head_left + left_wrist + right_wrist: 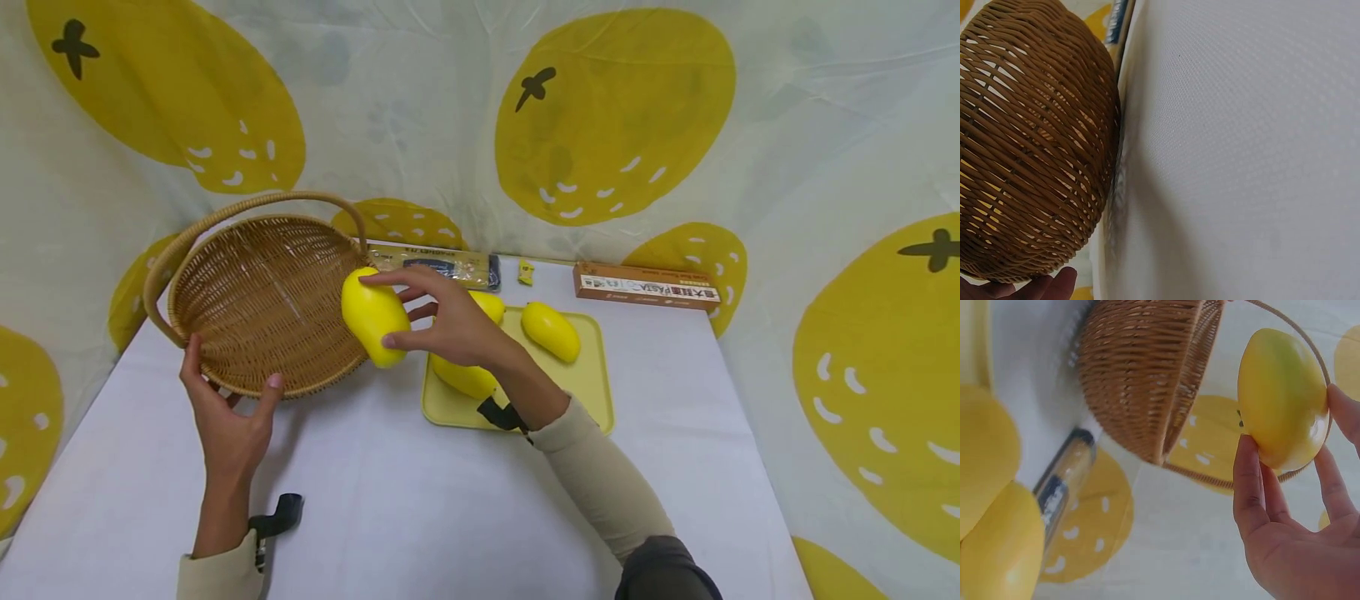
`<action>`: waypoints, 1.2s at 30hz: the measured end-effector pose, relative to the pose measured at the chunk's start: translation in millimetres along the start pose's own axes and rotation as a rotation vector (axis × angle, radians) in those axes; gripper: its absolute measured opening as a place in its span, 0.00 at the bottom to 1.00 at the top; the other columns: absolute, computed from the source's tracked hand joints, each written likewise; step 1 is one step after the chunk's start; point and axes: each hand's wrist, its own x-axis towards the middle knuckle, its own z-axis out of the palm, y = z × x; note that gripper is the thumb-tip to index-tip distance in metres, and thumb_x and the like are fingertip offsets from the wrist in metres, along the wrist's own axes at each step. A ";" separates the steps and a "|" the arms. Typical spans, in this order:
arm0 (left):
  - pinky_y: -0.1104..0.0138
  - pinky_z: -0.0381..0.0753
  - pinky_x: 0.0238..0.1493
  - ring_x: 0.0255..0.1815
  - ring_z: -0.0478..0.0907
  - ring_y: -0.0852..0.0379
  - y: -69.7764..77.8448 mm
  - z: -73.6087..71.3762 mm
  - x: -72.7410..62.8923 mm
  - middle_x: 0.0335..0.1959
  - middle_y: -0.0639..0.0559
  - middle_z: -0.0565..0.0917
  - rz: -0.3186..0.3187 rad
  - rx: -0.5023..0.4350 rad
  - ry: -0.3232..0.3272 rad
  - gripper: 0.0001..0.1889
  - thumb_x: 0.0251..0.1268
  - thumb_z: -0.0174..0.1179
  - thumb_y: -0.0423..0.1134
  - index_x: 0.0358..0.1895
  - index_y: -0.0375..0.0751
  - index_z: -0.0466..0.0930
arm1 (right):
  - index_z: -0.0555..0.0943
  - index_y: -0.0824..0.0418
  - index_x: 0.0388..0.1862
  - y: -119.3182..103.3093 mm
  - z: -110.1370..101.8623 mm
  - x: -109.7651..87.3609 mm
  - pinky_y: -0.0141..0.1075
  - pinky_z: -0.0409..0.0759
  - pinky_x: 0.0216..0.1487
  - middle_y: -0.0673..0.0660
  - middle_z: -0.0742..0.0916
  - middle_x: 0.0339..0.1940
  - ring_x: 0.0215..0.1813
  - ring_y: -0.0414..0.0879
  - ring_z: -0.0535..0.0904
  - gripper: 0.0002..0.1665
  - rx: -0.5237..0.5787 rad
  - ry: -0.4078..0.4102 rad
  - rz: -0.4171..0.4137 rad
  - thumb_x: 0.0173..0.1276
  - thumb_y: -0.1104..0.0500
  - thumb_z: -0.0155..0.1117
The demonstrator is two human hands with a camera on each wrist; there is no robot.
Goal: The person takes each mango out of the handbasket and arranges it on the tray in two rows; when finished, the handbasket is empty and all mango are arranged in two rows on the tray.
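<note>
My right hand (pixel 442 321) holds a yellow mango (pixel 375 318) between thumb and fingers, raised beside the right rim of a wicker basket (pixel 270 308). In the right wrist view the mango (pixel 1284 400) overlaps the arched handle, and the fingertips lie along its sides. My left hand (pixel 228 425) grips the basket's near rim, thumb and fingers spread along it. The left wrist view shows the woven outer side (pixel 1035 137) with a few fingertips under it. No mango shows inside the basket. Other mangoes lie on a pale yellow tray (pixel 592 392); my right forearm covers part of it.
A noodle packet (pixel 442 265) lies along the back edge behind the tray, with a small yellow wrapped piece (pixel 526 272) beside it. Further right is a brown pasta box (pixel 645 286). A fruit-print curtain (pixel 420 100) hangs behind the white-covered table (pixel 420 508).
</note>
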 end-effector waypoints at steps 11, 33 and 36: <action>0.61 0.70 0.70 0.80 0.62 0.46 2.0 -0.4 -0.4 0.86 0.56 0.54 -0.011 -0.005 0.000 0.55 0.60 0.72 0.37 0.87 0.58 0.46 | 0.82 0.40 0.71 14.1 -26.8 -33.8 0.47 0.83 0.65 0.41 0.80 0.73 0.65 0.48 0.81 0.37 0.018 0.008 0.054 0.63 0.58 0.82; 0.60 0.69 0.71 0.80 0.62 0.46 -0.3 -0.3 0.3 0.86 0.55 0.55 0.000 -0.005 0.002 0.55 0.59 0.72 0.36 0.87 0.58 0.46 | 0.80 0.42 0.73 56.6 -84.6 -108.6 0.50 0.80 0.69 0.45 0.79 0.75 0.66 0.55 0.79 0.40 0.015 0.043 0.229 0.62 0.60 0.82; 0.58 0.69 0.72 0.81 0.62 0.46 -0.5 -0.5 0.4 0.86 0.55 0.55 -0.003 -0.006 0.003 0.55 0.59 0.72 0.37 0.87 0.58 0.46 | 0.79 0.42 0.74 62.8 -92.3 -118.1 0.54 0.79 0.69 0.46 0.78 0.77 0.66 0.58 0.79 0.40 0.012 0.033 0.237 0.63 0.60 0.82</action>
